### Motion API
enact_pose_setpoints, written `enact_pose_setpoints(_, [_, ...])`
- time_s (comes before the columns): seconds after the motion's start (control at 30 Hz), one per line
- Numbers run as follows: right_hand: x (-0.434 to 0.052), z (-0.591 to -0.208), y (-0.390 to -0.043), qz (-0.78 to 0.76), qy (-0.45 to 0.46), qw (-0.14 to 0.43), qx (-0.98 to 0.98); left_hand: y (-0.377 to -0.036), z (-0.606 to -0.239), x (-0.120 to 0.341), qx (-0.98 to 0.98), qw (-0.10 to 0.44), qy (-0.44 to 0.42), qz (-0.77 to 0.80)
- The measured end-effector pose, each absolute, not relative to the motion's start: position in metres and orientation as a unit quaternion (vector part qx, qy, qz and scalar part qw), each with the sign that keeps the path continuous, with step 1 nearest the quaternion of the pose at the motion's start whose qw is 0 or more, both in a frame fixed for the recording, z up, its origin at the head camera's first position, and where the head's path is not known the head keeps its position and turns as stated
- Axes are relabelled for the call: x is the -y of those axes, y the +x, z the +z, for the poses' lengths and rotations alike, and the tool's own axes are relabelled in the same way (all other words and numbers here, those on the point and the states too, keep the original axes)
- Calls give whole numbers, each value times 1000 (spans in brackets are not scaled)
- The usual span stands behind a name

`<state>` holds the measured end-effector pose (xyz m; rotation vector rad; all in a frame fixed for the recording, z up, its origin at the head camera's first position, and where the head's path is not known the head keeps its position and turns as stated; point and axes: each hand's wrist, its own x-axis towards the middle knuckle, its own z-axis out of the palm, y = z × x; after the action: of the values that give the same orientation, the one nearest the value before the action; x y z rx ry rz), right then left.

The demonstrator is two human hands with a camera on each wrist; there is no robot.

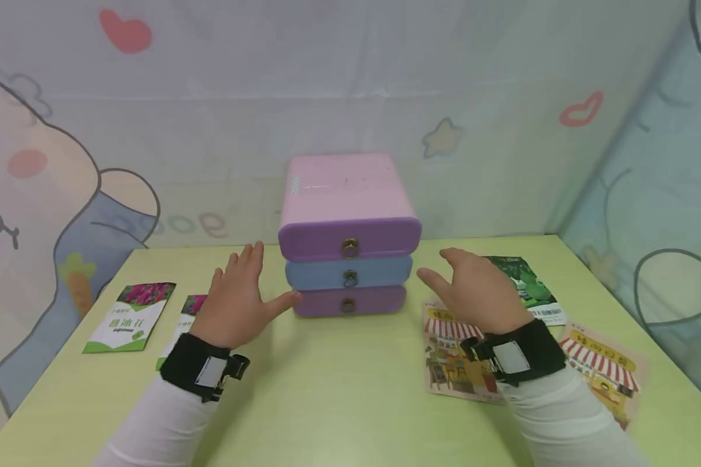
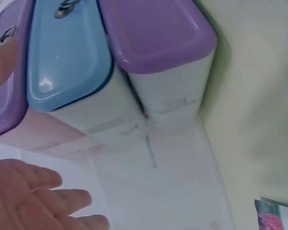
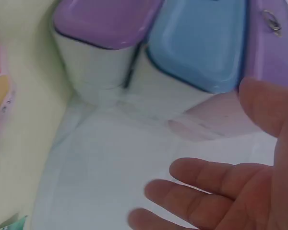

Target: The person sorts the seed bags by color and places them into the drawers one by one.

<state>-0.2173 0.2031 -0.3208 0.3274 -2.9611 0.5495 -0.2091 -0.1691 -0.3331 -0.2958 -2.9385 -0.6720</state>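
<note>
**Two open hands flank a three-drawer box**

Nearest the camera, white sleeves and black wrist straps lead to the hands. The left hand (image 1: pixel 236 298) hovers with fingers straight and spread, its thumb tip just beside the lower left corner of the drawer box (image 1: pixel 348 233). The right hand (image 1: pixel 476 288) hangs just right of the box, fingers relaxed and slightly apart, holding nothing (it partly covers the shop-print packet (image 1: pixel 452 353) beneath it). A second shop-print packet (image 1: pixel 604 370) lies further right, a green packet (image 1: pixel 528 285) behind the right hand. Left of the left hand lies a flower seed packet (image 1: pixel 133 316). The box stands mid-table on the yellow-green table (image 1: pixel 339 389), its three drawers closed: purple, blue, purple.
</note>
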Motion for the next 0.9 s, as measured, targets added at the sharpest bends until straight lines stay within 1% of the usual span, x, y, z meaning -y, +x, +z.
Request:
enact_pose_setpoints(0.1, [-198,-312,-210,201,107,84,970,-211,-326,171,956,88,-112,-257])
enact_pose_setpoints(0.23, [-183,-297,-200,251,118,117,953,-215,-307,172,933,138,-139,-301])
enact_pose_setpoints(0.33, [-169,-290,-195,302,128,130,936,-219,-290,168,920,167,-160,-317])
enact_pose_setpoints(0.4, [-160,-290,-192,329,136,134,925,-222,-281,164,916,176,-171,-318])
enact_pose_setpoints(0.6, [-137,-300,-194,401,142,136,895,-236,-263,146,914,168,-203,-308])
enact_pose_setpoints(0.9, [-111,-309,-208,450,142,110,875,-258,-264,125,927,109,-239,-267])
